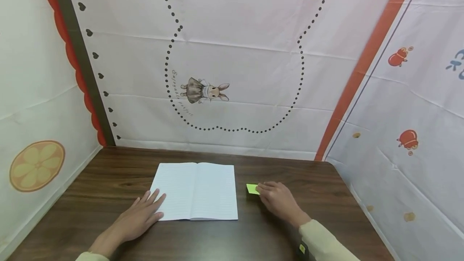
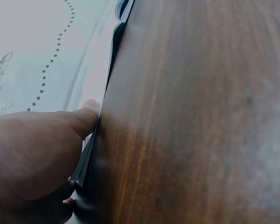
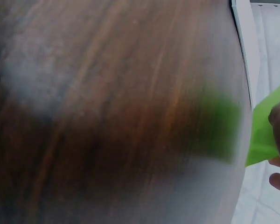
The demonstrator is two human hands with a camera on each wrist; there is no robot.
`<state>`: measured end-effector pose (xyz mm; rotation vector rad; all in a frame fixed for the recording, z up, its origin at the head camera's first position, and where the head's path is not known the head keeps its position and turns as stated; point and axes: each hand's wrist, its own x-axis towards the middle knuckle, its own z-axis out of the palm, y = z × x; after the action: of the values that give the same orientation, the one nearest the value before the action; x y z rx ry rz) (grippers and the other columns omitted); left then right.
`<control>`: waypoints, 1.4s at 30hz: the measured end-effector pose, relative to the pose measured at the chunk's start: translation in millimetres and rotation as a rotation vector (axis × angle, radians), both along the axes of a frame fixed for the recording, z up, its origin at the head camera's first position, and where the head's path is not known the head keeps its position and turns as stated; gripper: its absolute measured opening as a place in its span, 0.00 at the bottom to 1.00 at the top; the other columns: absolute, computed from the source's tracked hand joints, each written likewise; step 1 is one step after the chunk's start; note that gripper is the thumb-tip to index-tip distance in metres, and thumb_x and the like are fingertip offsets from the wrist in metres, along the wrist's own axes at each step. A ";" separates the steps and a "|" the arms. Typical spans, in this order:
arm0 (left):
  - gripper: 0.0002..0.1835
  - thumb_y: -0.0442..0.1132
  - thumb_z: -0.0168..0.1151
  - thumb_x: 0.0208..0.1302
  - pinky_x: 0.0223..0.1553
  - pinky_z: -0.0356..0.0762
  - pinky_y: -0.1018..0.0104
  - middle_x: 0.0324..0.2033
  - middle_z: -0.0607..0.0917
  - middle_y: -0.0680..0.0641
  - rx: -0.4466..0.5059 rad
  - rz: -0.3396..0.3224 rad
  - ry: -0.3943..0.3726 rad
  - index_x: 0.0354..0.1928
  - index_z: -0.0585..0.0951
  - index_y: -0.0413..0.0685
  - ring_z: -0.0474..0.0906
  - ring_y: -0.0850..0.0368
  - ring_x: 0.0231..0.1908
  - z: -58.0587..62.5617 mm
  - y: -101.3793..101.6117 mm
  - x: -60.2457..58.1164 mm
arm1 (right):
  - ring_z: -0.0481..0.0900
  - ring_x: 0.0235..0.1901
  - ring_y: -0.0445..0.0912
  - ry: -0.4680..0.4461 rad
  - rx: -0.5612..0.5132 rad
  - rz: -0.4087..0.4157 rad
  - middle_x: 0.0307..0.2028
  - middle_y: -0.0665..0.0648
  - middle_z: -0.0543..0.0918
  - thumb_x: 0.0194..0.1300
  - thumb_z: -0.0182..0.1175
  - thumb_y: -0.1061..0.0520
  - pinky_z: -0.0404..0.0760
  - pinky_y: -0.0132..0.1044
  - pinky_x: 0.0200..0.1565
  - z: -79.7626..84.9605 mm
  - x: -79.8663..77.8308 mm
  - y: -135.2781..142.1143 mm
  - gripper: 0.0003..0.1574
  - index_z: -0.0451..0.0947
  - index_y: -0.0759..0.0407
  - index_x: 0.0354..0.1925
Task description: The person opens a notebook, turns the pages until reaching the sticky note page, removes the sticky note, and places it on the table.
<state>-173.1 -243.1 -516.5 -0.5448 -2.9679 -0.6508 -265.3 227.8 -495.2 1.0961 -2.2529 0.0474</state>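
Observation:
An open lined notebook [image 1: 214, 190] lies on the wooden table, both of its pages bare of writing. My left hand [image 1: 135, 218] rests with spread fingers on the lower left corner of the left page. In the left wrist view the thumb [image 2: 86, 119] lies on the page edge. To the right of the notebook, my right hand [image 1: 279, 200] pinches a bright yellow-green sticky note [image 1: 252, 189] between thumb and fingers. The right wrist view shows the note [image 3: 263, 126] raised over the table, with a green reflection on the wood below.
The dark wooden table [image 1: 174, 245] meets a printed white cloth [image 1: 246, 71] behind it, with a rabbit picture on it. More printed cloth hangs at the left [image 1: 32, 92] and the right [image 1: 409, 104] sides. A dark band with a yellow mark [image 1: 303, 249] sits at the right sleeve.

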 end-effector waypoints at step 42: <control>0.31 0.54 0.52 0.78 0.69 0.47 0.23 0.75 0.62 0.34 0.021 0.036 -0.018 0.75 0.69 0.46 0.51 0.26 0.75 -2.6 2.5 4.8 | 0.54 0.78 0.57 -0.779 0.081 -0.187 0.78 0.58 0.61 0.72 0.47 0.24 0.61 0.62 0.73 -10.7 39.3 14.1 0.47 0.65 0.47 0.77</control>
<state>-168.3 -240.6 -519.0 -0.4861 -2.9763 -0.6870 -226.0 241.8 -505.9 1.0074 -3.0617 0.3630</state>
